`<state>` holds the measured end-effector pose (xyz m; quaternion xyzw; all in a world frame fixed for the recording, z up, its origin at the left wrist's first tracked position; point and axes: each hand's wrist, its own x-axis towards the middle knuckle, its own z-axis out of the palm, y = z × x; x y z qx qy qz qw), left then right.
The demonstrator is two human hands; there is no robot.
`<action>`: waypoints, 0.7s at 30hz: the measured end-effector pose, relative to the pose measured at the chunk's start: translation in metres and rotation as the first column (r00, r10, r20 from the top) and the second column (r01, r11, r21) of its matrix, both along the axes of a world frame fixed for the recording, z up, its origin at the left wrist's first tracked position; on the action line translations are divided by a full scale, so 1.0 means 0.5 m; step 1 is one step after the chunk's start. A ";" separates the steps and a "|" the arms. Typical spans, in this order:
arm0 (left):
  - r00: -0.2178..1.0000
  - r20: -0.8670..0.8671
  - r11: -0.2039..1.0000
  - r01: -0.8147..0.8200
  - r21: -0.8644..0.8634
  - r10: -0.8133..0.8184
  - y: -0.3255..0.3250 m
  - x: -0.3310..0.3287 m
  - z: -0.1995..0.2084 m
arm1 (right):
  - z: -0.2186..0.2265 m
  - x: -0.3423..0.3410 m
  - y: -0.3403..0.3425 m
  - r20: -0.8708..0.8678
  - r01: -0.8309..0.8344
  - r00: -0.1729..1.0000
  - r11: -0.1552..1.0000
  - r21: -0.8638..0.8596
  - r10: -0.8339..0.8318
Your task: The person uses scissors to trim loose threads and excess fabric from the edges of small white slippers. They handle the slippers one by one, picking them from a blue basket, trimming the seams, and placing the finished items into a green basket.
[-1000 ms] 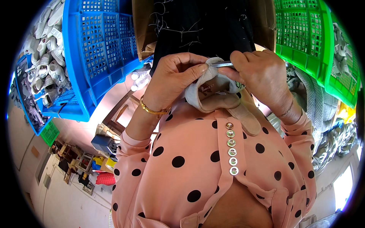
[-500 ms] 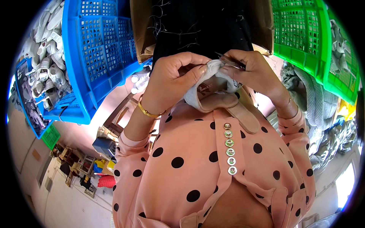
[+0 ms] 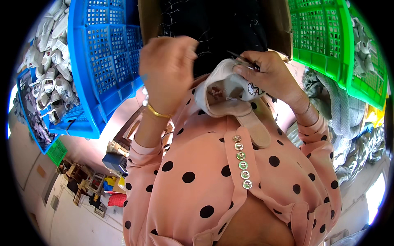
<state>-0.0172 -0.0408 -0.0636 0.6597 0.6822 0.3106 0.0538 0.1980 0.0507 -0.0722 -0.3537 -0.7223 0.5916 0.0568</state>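
Observation:
A small white shoe upper [image 3: 226, 107] with a beige lining, a long strap and a printed figure on its side hangs in front of my chest. My right hand [image 3: 269, 76] is closed on its upper right edge. The same hand also keeps hold of dark, pointed thread snips [image 3: 245, 61], whose tips stick out toward the left; their handle is mostly hidden by the fingers. My left hand [image 3: 169, 71] is raised to the left of the upper, apart from it. Its fingers look curled but are smeared by motion, so whether they hold anything cannot be made out.
A blue plastic crate [image 3: 111, 61] stands at the left, with heaped white shoe uppers [image 3: 51, 82] beyond it. At the right is a green crate [image 3: 322, 41], with grey padded pieces [image 3: 342, 106] below. Brown cardboard [image 3: 150, 20] flanks my dark lap, where loose threads lie.
My left hand has let go of the shoe upper and moved away to the left and up. The upper now hangs from my right hand alone, its opening more exposed.

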 end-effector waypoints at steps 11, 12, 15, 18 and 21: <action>0.933 0.352 0.971 0.154 -0.183 -0.082 -0.005 0.057 -0.013 | -0.016 -0.005 0.011 -0.071 0.079 0.994 0.997 -0.019 -0.080; 0.940 0.330 0.980 0.144 -0.137 -0.092 -0.007 0.056 -0.019 | -0.020 -0.006 0.005 -0.105 0.145 0.982 0.985 -0.093 -0.155; 0.957 0.278 0.991 0.111 -0.081 -0.085 -0.017 0.060 -0.031 | -0.015 0.004 0.016 -0.068 0.180 0.978 0.963 -0.201 -0.197; 0.921 0.389 0.989 0.087 -0.116 -0.035 -0.023 0.065 -0.034 | -0.006 -0.004 0.008 -0.098 0.166 0.977 0.963 -0.212 -0.190; 0.919 0.382 0.988 0.135 -0.073 -0.097 -0.023 0.070 -0.038 | -0.027 -0.012 -0.009 -0.183 0.106 0.973 0.977 -0.183 -0.140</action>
